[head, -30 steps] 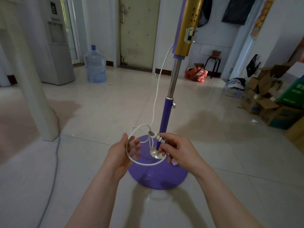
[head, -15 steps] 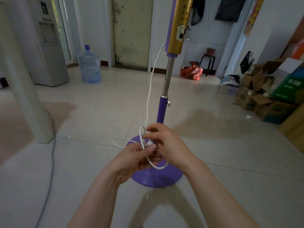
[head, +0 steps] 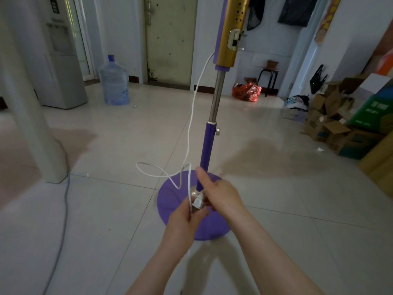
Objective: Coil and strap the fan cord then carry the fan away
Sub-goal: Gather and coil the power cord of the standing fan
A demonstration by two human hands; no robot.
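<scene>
Stood on the tiled floor [head: 110, 209] at centre: the fan stand [head: 209, 145], its cord [head: 192, 107] hanging down its left side. Met just before its base [head: 176, 205]: left hand [head: 187, 218] and right hand [head: 221, 194], at the cord's end. Lay behind left: water bottle [head: 114, 81] beside dispenser [head: 61, 60]; behind: stool [head: 269, 79]; right: cardboard boxes [head: 340, 133].

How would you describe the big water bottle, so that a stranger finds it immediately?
Start at the pale door in the far wall and look down to its left. The water bottle stands on the floor there, beside the white dispenser. It alone is clear blue and rounded, with a blue cap.
</scene>
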